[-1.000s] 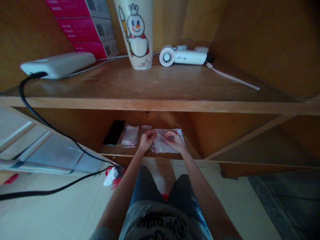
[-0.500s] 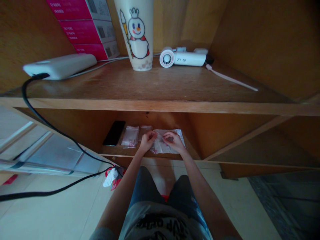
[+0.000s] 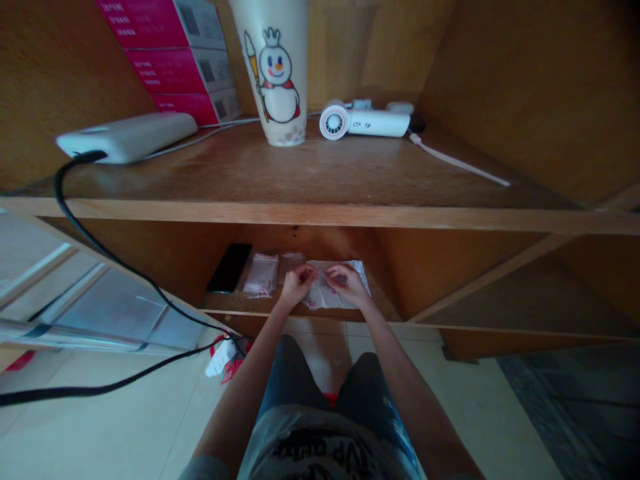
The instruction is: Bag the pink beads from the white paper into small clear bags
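Observation:
Both hands are over a white, wrinkled sheet point(image 3: 333, 299) with small pink-red marks or bits on it, on the lower shelf. My left hand point(image 3: 298, 283) is closed in a pinch at the sheet's left side, on what looks like a small clear plastic bag point(image 3: 321, 274). My right hand point(image 3: 349, 283) pinches at the same bag from the other side, its fingertips bent inward. The bag's outline is hard to make out. Left of my hands lies a stack of clear plastic bags point(image 3: 261, 275) with pinkish print, and another clear bag point(image 3: 290, 261) sits partly behind my left hand.
A black phone point(image 3: 230, 268) lies at the shelf's left. On the upper shelf stand a snowman-printed cup point(image 3: 280, 87), a white handheld fan point(image 3: 377, 122), a white power bank point(image 3: 127, 137) and pink boxes point(image 3: 170, 70). A black cable point(image 3: 120, 263) hangs past the shelf's edge at left.
The view has tilted slightly, so the upper-shelf things sit a little lower. Both hands stay in nearly the same place, with only slight finger movement.

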Demonstrator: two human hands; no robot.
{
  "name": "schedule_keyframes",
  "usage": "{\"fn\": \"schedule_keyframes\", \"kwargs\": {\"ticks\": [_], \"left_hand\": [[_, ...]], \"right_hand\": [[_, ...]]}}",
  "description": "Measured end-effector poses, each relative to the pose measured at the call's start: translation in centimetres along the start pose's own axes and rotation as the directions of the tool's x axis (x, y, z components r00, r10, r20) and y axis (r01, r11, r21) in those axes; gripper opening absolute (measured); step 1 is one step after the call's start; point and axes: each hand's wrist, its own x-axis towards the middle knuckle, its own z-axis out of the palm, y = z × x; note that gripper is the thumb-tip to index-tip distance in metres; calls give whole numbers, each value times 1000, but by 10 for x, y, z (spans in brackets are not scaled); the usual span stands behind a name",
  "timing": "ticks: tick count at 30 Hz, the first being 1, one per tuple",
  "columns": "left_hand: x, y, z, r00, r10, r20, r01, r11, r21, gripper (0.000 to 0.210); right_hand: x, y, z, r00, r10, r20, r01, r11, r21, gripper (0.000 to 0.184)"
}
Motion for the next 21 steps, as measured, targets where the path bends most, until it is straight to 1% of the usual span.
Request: {"fn": "schedule_keyframes", "kwargs": {"ticks": [3,7,12,15,18,21], "left_hand": [[-1,1,0,1000,1,22,-1,1000,-4,21],[-1,0,1,999,-4,34,4,1000,-13,22],[-1,-1,1,999,5,33,-5,1000,14,23],[-1,1,1,999,22,38,-23,999,27,23],[-2,4,0,998,32,53,-34,999,41,22],[-2,4,0,998,46,43,-49,997,63,21]], "right_hand": [[1,0,0,1000,12,8,-12,1000,13,10],[0,0,-1,1000,-16,2,16,1000,11,7],[0,0,0,1000,-27,6,27,999,-25,14],[1,-3,1,999,-33,4,33,986,-165,14],[1,-10,1,998,-68,-4,63,935,-350,10],[-1,-15,1,994,-110,-27,85,884,-459,12]]}}
